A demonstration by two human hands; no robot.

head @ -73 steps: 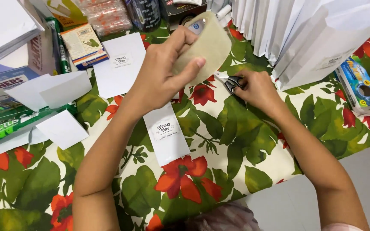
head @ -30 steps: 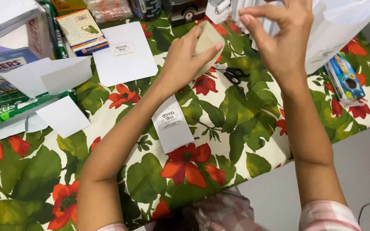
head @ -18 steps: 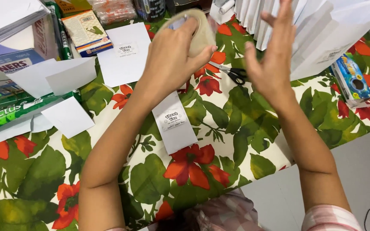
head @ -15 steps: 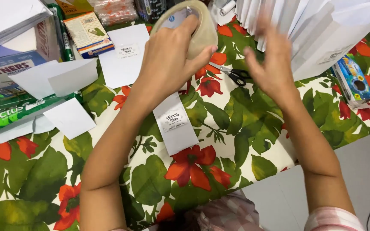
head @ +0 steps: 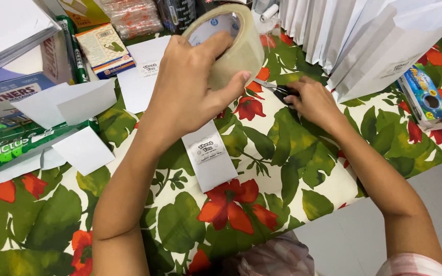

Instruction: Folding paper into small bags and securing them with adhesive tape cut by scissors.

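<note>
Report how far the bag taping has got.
Done: white paper bags stand in a row at the table's far edge, though their seals cannot be seen. In hand: the left hand holds up a roll of clear tape, and the right hand rests on black-handled scissors. Left: one labelled white bag lies flat, with no tape visible on it.

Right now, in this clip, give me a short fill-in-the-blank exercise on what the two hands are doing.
1. The left hand holds up a roll of ____.
2. The right hand rests on black-handled ____ lying on the tablecloth.
3. The small white bag lying flat beneath the left wrist bears a printed ____.

Missing words: tape; scissors; label
</note>
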